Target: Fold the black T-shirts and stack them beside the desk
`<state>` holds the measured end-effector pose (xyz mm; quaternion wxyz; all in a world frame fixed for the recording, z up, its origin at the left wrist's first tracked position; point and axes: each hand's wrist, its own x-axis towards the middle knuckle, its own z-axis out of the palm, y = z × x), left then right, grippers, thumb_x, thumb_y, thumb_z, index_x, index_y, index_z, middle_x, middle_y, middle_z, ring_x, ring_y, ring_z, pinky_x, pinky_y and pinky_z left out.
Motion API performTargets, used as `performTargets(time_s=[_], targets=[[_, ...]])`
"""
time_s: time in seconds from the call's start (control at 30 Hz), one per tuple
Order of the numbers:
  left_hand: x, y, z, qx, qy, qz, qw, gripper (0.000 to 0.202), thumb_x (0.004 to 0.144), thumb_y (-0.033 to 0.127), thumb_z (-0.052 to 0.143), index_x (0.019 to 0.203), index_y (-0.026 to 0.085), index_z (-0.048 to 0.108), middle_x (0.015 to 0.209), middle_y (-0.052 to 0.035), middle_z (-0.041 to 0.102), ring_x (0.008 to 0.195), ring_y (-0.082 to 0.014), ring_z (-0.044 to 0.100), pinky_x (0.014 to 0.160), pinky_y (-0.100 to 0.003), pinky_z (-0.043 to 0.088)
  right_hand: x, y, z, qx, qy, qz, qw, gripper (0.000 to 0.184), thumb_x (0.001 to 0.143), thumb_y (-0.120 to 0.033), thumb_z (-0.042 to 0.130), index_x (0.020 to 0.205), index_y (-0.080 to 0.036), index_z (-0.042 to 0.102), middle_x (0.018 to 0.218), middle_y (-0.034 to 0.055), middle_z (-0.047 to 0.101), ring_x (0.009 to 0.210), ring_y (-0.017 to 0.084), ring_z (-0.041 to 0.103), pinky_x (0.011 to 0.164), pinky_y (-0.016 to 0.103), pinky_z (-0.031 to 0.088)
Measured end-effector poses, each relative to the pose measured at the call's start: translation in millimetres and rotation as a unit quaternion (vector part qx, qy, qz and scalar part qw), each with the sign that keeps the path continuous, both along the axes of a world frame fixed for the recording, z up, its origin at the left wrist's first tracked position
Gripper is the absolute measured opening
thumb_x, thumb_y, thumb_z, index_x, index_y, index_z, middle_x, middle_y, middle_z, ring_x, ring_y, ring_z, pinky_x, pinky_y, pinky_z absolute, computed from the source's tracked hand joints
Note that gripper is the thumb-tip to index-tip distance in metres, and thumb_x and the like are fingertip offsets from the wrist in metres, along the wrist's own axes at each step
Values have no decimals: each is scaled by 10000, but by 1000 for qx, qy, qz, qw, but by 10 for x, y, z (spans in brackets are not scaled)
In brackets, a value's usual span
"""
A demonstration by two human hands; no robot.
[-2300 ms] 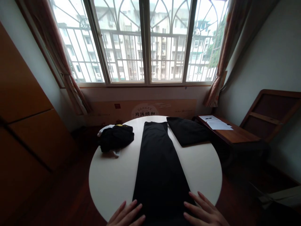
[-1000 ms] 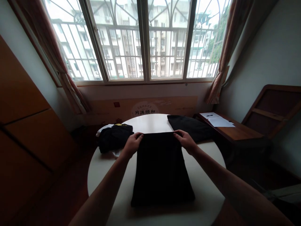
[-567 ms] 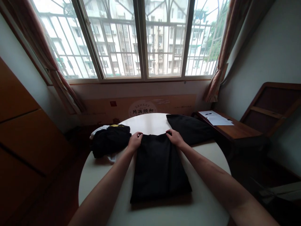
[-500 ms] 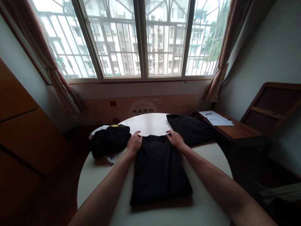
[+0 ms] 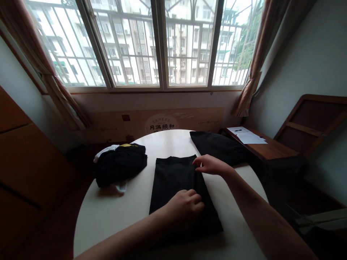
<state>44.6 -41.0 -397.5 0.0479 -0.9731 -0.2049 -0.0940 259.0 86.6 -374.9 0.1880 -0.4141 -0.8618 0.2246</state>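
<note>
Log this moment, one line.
left grip: over middle black cloth | right grip: at its far-right corner | clothes bundle: on table, left

I see one black garment, plain and matte, lying flat on the white round surface. It forms a neat panel, longer sides running towards me, about midway between the surface's left and right edges. Its own far side stops well short of the surface's far edge and is slightly uneven, with a small bump near the middle. From there it looks wider towards me. A lengthwise crease runs down near its right side. Its near right corner lies flat and pointed; I cannot see its near left part, which is hidden.
</note>
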Motion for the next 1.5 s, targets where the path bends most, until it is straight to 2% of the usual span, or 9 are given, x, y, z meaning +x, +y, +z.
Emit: performTargets(time_s=[0.17,0.3,0.4,0.63,0.9,1.07,1.2,1.37,1.5], targets=[[-191,324,115,-30,-77,142,986,193,978,269,542,1089,187,677,1117,-84,702,1002,-235,632,832,-348,517,82,65,-62,-135,30,-152,979,557,883,-340,694,1399,-192,548,794,30,711,587,157,648,522,229,451],[-440,920,256,4,-65,348,935,216,980,234,519,1064,149,698,1093,-133,703,1034,-275,619,897,-390,480,55,49,-23,-232,67,-156,958,698,875,-345,700,1497,-225,407,815,21,693,553,124,628,411,155,340],[-578,1276,229,14,-30,421,906,256,983,299,531,1059,131,708,1079,-159,700,1038,-299,612,879,-399,462,31,18,-12,-266,56,-133,953,829,850,-273,708,1571,-228,301,822,14,682,571,127,634,391,146,329],[-657,1480,64,15,-24,399,917,207,969,283,556,990,171,729,1012,-112,721,977,-271,629,836,-364,430,27,18,-37,-290,73,-131,945,925,783,-111,703,1598,-256,292,784,-31,634,500,79,562,385,142,328],[-619,1682,20,26,-36,399,916,211,991,255,509,983,181,706,976,-94,735,944,-272,652,847,-381,440,251,109,-25,-328,64,-92,938,922,819,-142,709,1608,-280,252,794,-51,622,473,59,525,405,153,384],[-523,1504,96,61,-57,391,917,214,980,230,521,1108,171,681,1134,-123,696,1062,-293,617,932,-407,437,261,132,-57,-281,27,-107,953,857,898,-241,673,1622,-271,214,816,-25,642,476,72,522,403,173,408],[-362,1030,303,51,-15,322,945,204,992,276,502,987,177,680,1034,-109,696,984,-283,636,845,-389,481,284,-35,193,-260,-15,-82,962,756,909,-331,670,1577,-249,324,778,-8,658,550,113,577,426,180,430],[-293,486,363,-93,78,334,935,260,989,317,505,921,168,706,951,-105,735,893,-279,710,751,-360,532,297,-660,451,-181,-29,-53,982,239,913,-402,644,1055,-212,669,749,-3,674,614,136,616,524,219,431],[-433,314,404,-127,151,417,887,361,994,364,483,947,134,757,980,-166,761,922,-351,735,779,-441,569,208,-1345,254,-103,-34,-81,991,268,929,-381,614,1171,-273,656,810,-9,714,756,179,657,669,270,418]])
